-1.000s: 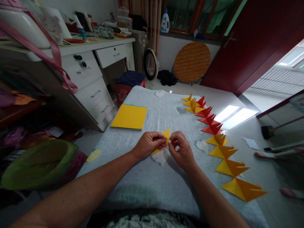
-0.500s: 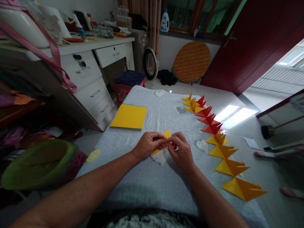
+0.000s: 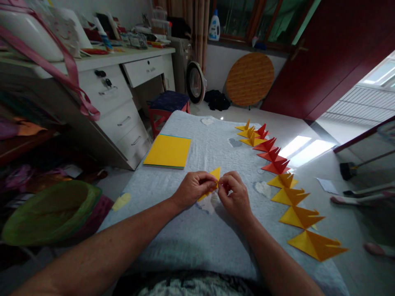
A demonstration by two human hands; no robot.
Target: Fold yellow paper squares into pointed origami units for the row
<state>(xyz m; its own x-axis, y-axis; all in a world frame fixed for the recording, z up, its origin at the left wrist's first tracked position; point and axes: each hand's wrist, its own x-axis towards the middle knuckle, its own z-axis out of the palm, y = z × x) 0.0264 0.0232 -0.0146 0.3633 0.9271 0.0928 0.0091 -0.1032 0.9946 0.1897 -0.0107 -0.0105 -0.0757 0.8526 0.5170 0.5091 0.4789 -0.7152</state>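
Between my hands is a folded yellow origami paper (image 3: 215,173), its pointed tip rising above my fingers and another part showing below. My left hand (image 3: 196,187) is closed, pinching the paper between thumb and fingers. From the other side, my right hand (image 3: 235,195) pinches its right edge, thumb and index finger together. The fingers hide the middle of the paper. To the left, beyond my left hand, lies a stack of square paper (image 3: 168,151) with a yellow sheet on top.
Folded yellow paper cranes (image 3: 296,216) and red paper cranes (image 3: 275,165) line the right side of the cloth-covered table (image 3: 173,246). A green-lined bin (image 3: 52,213) stands at left below a white desk (image 3: 114,107). A stool (image 3: 169,101) is behind the table.
Both hands stay in nearly the same place. The yellow paper's upper tip has shifted very slightly to the left and up between the fingers.
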